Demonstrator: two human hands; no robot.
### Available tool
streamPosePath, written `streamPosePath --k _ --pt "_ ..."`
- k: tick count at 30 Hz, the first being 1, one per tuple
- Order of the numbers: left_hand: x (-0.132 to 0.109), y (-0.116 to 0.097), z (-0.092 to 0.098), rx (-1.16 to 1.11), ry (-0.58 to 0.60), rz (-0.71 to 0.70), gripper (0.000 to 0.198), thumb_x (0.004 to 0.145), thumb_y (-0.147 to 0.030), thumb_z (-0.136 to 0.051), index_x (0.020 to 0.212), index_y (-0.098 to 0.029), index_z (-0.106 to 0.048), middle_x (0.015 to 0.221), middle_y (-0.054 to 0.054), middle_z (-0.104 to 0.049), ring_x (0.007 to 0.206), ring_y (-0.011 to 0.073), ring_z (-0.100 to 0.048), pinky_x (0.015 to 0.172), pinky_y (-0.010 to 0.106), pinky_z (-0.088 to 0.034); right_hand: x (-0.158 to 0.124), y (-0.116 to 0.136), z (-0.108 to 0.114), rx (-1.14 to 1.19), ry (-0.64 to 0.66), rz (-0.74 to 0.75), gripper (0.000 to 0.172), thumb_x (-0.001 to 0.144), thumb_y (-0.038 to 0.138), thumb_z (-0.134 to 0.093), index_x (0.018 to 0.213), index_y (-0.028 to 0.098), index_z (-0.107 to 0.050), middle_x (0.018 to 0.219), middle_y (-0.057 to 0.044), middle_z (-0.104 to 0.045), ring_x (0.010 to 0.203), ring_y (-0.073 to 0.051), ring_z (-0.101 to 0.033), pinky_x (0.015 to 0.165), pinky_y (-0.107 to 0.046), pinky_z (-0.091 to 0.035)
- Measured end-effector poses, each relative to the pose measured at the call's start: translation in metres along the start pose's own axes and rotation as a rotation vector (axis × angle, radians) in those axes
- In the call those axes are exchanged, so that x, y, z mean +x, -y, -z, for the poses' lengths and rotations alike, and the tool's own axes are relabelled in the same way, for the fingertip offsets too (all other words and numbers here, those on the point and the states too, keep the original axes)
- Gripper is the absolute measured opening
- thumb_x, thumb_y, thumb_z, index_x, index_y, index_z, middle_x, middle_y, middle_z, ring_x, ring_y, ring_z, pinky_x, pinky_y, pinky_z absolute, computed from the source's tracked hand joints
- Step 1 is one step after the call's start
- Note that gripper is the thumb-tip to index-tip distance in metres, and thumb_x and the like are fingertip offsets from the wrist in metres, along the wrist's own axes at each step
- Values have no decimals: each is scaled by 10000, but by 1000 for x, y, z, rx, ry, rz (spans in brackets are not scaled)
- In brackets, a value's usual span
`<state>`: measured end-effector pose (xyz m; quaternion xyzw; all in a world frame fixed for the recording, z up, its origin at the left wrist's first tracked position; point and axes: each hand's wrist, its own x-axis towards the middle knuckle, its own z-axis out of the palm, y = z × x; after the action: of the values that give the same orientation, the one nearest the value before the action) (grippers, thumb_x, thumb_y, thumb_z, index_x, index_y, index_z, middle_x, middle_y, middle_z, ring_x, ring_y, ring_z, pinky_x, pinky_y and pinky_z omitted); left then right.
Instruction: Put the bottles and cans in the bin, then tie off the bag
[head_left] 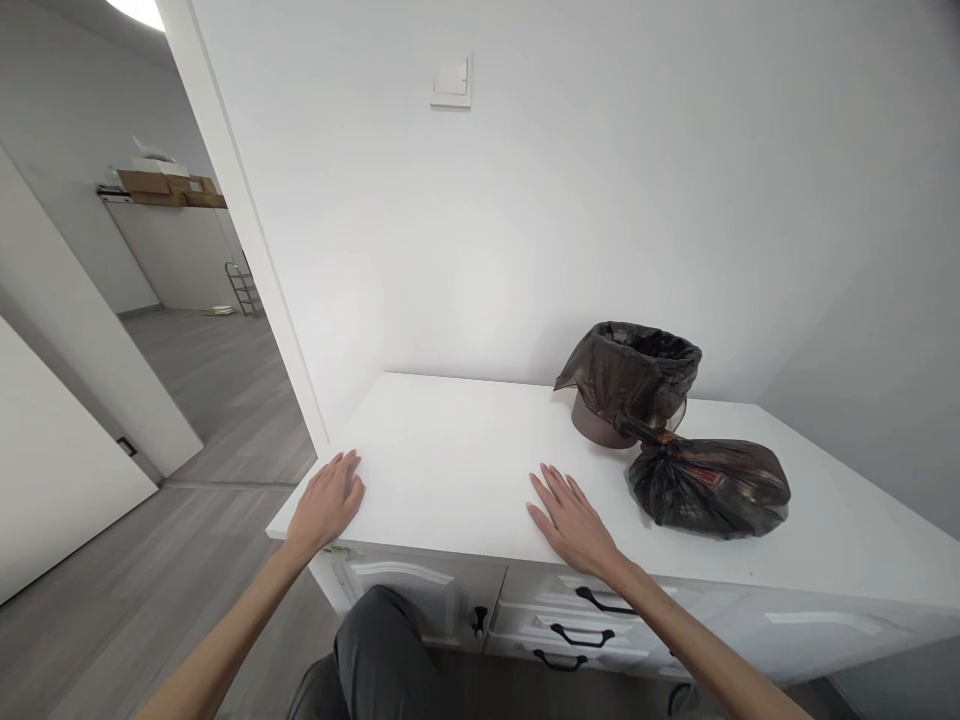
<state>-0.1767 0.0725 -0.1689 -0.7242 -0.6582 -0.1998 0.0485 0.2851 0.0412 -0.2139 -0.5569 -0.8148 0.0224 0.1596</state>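
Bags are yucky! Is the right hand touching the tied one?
Apart: the head view shows white cabinet top between the right hand and the tied bag.

One view, from a head-worn camera

From up there it looks forward and down over the cabinet (450, 465), near the left hand (325, 502) and right hand (574, 528), wide enough to take in the wall (337, 220) ahead and, off to the left, the door frame (237, 200).

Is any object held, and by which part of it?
Nothing is held: the bare left hand and bare right hand rest on the flat white cabinet top.
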Motion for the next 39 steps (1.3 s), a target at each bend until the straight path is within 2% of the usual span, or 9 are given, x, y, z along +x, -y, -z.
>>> streamPosePath --k 8,18,24,31,35,37,39 --pt "-1 1 1 -9 -18 -12 553 1028 -410 -329 1449 -126 -547 1588 149 -561 1534 323 -455 1279 530 -356 1 6 5 -18 -5 -6 715 1117 612 -250 1673 182 -380 1766 -105 -241 1651 -258 -190 1349 -500 -197" --pt "-3 1 3 -16 -13 14 547 1026 -428 -344 1450 -152 -551 1596 109 -563 1539 312 -453 1281 517 -360 1 4 -2 -24 -54 24 663 1124 575 -289 1677 218 -370 1765 -88 -249 1645 -260 -210 1343 -521 -233" --pt "-6 0 9 -39 1 -7 524 1041 -413 -336 1444 -159 -553 1590 114 -567 1533 307 -461 1287 509 -351 -2 4 -2 2 -22 21 658 1127 568 -268 1678 222 -370 1771 -75 -234 1648 -260 -203 1345 -522 -224" --pt "-3 4 -1 -52 -13 -6 519 1026 -400 -385 1457 -164 -551 1596 129 -558 1542 314 -446 1288 535 -339 -3 0 -8 10 -40 17 642 1128 547 -273 1689 244 -343 1774 -73 -227 1647 -273 -206 1334 -547 -243" --pt "0 7 -4 -47 -11 -16 545 1026 -419 -364 1466 -152 -543 1600 130 -552 1546 322 -438 1284 539 -345 -5 8 7 44 5 -6 637 1134 534 -249 1670 220 -387 1768 -82 -248 1646 -274 -207 1337 -543 -239" --pt "1 7 -2 -49 -10 -16 548 1023 -425 -359 1464 -155 -540 1593 127 -561 1541 324 -446 1281 534 -350 -9 12 21 77 30 8 636 1130 535 -268 1643 200 -439 1754 -95 -286 1636 -279 -243 1325 -528 -287" --pt "1 5 1 -45 -6 -19 545 1023 -426 -348 1454 -155 -543 1583 125 -571 1531 324 -460 1282 519 -350 -18 13 41 104 21 49 616 1120 529 -310 1594 193 -513 1720 -104 -370 1603 -282 -337 1288 -499 -375"
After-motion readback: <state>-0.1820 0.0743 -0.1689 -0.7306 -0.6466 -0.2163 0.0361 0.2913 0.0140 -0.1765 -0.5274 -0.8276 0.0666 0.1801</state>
